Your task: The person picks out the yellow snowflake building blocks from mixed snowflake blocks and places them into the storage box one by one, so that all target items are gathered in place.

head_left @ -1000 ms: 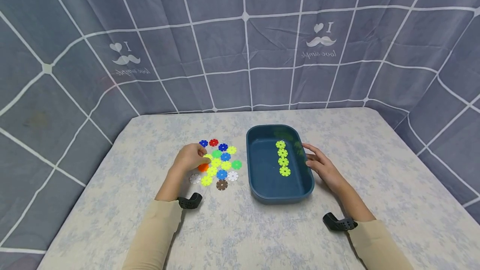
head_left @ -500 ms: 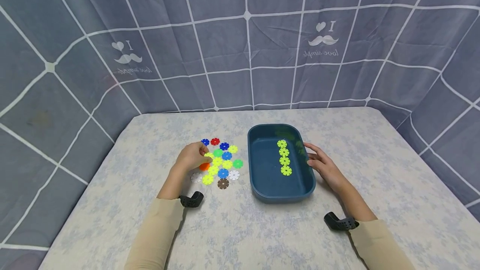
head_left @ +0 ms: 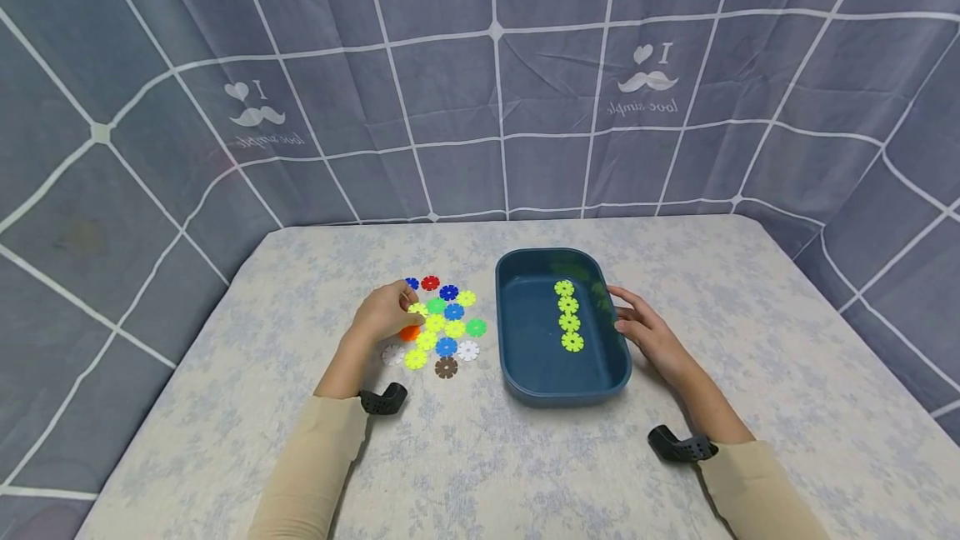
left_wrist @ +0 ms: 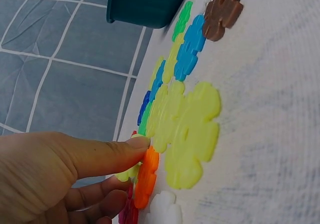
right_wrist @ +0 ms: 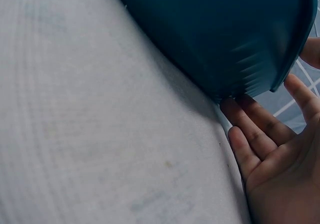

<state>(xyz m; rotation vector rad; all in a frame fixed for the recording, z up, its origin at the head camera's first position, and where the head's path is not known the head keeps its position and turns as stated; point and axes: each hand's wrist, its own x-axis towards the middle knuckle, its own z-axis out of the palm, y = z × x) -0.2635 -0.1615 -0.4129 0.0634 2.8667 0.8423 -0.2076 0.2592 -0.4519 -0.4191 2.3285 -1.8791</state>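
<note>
My left hand (head_left: 384, 312) is over the left side of a group of flower-shaped plastic discs. Its thumb and fingers pinch a yellow disc (left_wrist: 129, 173), which the thumb partly hides. Under the hand, an orange disc (left_wrist: 146, 178) and a dark red one (left_wrist: 128, 209) peek out. Another yellow disc (left_wrist: 194, 136) lies flat nearby. On the other side, my right hand (head_left: 651, 338) touches the outer right wall of a dark blue-green bin (head_left: 517, 386) with extended fingers (right_wrist: 252, 131). Inside the bin, several yellow discs (head_left: 570, 322) form a column.
Green (head_left: 476, 327), blue (head_left: 446, 347), white (head_left: 468, 350), brown (head_left: 446, 367) and red (head_left: 430, 282) discs lie between the left hand and the bin. A grey-blue curtain (head_left: 450, 107) with white lines surrounds the back and sides of the patterned table (head_left: 480, 473).
The head view has shifted very slightly. My left hand stays at the same disc, its fingers barely shifting, and my right hand keeps its place at the bin.
</note>
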